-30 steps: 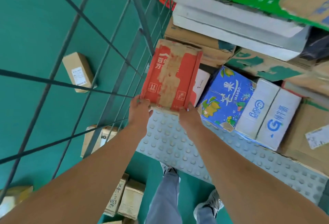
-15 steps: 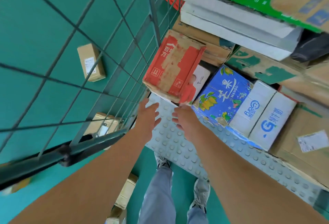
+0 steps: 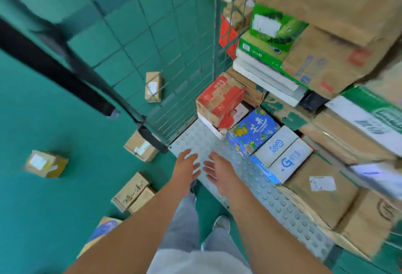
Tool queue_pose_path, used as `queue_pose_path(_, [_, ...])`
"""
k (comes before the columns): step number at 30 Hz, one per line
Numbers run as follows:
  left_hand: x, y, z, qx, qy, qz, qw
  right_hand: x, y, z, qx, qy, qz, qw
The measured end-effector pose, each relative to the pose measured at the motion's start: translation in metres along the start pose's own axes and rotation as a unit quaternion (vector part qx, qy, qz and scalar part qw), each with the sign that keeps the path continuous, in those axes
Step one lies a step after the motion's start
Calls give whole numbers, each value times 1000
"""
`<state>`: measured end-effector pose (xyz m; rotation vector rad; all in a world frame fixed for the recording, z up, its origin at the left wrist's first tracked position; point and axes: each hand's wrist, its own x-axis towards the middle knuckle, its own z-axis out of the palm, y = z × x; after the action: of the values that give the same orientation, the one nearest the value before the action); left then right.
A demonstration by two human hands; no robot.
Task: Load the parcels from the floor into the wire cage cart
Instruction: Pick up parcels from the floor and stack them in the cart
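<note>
We saw the red carton lying tilted in the cage cart's corner at centre frame, resting on a white box and pressed near the wire side panel. Just right of it sat a blue mango box and two white cartons, with brown cartons and a green box stacked toward the upper right. Our left hand and right hand hovered side by side over the studded grey cart floor, fingers spread and loose, gripping nothing, both apart from the red carton. On the green floor at left lay small brown parcels: one behind the mesh, one by the cart's corner, one at far left, and a pair near our left forearm.
</note>
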<state>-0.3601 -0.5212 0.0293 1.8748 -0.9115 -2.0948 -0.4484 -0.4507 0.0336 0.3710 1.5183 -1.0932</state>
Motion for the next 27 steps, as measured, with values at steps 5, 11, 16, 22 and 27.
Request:
queue_pose_path(5, [-72, -36, -37, -87, 39, 14, 995, -67, 45, 13, -23, -55, -40, 997])
queue_pose_path(11, [-123, -71, -113, -144, 97, 21, 985, -108, 92, 43, -189, -91, -40, 977])
queue_pose_path(16, [-123, -62, -148, -201, 132, 41, 970, -117, 88, 69, -242, -90, -67, 964])
queue_pose_path(22, [-124, -67, -198, -241, 134, 43, 960, -122, 115, 121, -323, -120, -53, 937])
queue_pose_path(27, [-114, -63, -268, -291, 150, 41, 944, -120, 134, 183, -360, -122, -55, 923])
